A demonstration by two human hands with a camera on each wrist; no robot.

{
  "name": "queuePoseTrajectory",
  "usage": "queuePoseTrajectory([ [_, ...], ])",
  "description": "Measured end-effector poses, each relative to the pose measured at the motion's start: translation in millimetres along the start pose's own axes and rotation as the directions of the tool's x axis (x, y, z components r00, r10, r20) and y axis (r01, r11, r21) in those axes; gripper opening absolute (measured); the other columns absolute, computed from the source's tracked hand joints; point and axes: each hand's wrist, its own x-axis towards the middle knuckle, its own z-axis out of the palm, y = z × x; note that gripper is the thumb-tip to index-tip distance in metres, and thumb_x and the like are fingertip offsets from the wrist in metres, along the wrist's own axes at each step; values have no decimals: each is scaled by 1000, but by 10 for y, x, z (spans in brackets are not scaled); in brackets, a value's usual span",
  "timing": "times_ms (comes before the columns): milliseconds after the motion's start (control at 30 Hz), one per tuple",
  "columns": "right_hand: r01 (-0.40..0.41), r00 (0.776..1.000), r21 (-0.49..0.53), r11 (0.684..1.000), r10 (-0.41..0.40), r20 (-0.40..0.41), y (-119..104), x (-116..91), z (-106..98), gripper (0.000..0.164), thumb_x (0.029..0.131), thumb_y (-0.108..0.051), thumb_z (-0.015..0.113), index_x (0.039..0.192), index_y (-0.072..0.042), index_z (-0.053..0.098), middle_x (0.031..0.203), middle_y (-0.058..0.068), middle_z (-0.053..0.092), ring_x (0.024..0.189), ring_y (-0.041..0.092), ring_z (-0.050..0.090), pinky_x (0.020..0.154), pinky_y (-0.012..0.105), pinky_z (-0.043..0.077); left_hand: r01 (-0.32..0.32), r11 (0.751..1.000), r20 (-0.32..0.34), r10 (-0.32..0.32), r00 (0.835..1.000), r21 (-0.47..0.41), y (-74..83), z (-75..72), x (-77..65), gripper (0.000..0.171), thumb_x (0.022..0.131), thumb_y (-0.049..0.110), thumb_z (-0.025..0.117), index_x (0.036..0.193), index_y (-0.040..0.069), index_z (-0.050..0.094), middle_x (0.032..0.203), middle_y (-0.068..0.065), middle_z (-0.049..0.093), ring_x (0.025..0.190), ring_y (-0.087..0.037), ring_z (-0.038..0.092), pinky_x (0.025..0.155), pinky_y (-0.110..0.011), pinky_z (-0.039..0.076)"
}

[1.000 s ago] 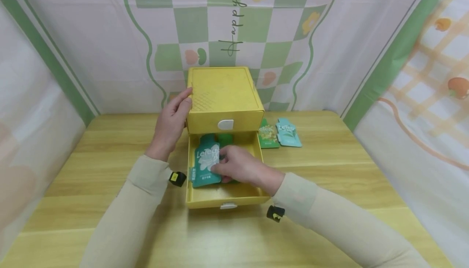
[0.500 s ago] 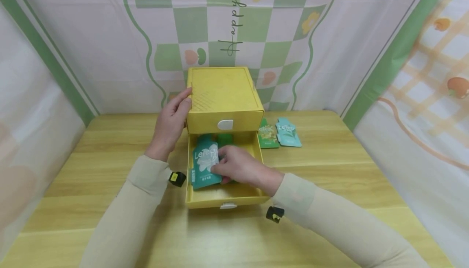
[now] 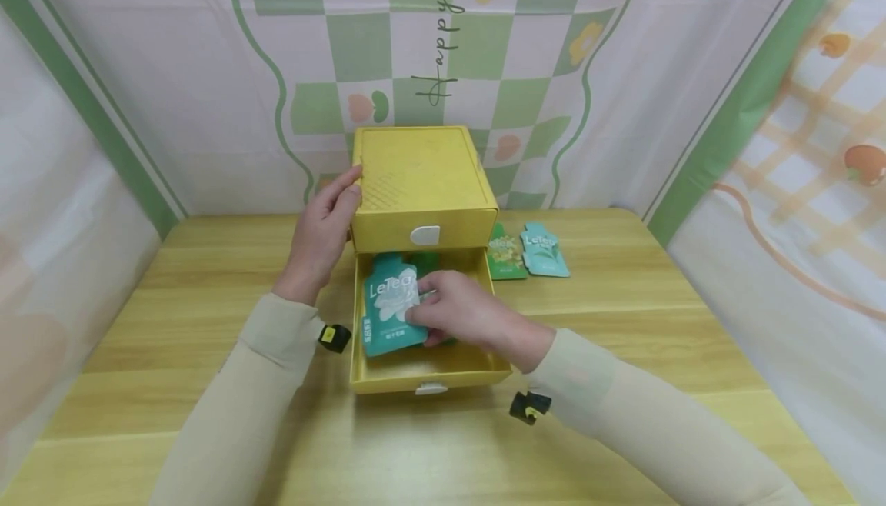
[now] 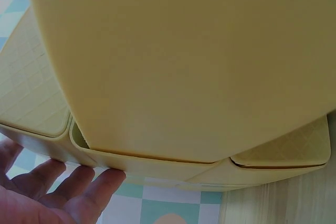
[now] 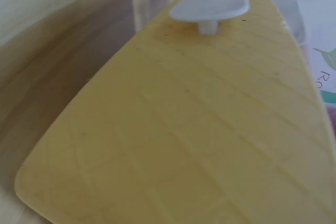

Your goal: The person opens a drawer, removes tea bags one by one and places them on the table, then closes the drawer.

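Observation:
A yellow two-drawer box [image 3: 422, 171] stands on the table with its lower drawer [image 3: 471, 379] pulled out. My right hand [image 3: 460, 310] is inside that drawer, pinching the right edge of a teal LeTea packet [image 3: 388, 321] between thumb and fingers. Behind it, a green packet [image 3: 428, 262] shows partly in the drawer, the rest covered. My left hand [image 3: 321, 233] lies along the box's left side, fingers touching the wall and top edge. In the left wrist view, the fingertips of the left hand [image 4: 58, 192] press against the yellow side frame.
To the right of the box, a green packet [image 3: 507, 254] and a light-blue packet [image 3: 544, 251] lie on the wooden table [image 3: 623, 321]. The drawer front with its white handle [image 5: 210, 9] fills the right wrist view. A checkered cloth [image 3: 443, 44] hangs behind.
The right hand has shifted slightly to the right, and the teal packet has moved with it. The left hand has stayed at the box's side.

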Motion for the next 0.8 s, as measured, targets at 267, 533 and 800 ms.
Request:
queuePoseTrajectory([
  [267, -8, 1000, 80, 997, 7, 12, -14, -71, -51, 54, 86, -19, 71, 130, 5, 53, 93, 11, 72, 72, 27, 67, 68, 37, 58, -7, 1000, 1, 7, 1000, 12, -41, -12, 20, 52, 101, 48, 41, 149, 27, 45, 127, -1, 54, 64, -21, 41, 59, -30, 41],
  [533, 9, 999, 125, 992, -15, 45, -2, -171, -113, 39, 87, -17, 70, 119, 3, 61, 95, 13, 71, 74, 26, 66, 67, 36, 58, -7, 1000, 6, 7, 1000, 11, 45, -13, -26, 51, 103, 41, 41, 149, 22, 44, 119, -4, 54, 61, -18, 38, 57, -28, 39],
  [800, 44, 997, 145, 988, -52, 51, 5, -324, -159, 45, 87, -16, 68, 124, 7, 57, 96, 14, 70, 79, 25, 66, 66, 36, 58, -9, 1000, 3, 9, 1000, 8, 15, -5, -5, 50, 103, 41, 40, 150, 22, 44, 114, -4, 54, 62, -18, 38, 58, -28, 39],
])
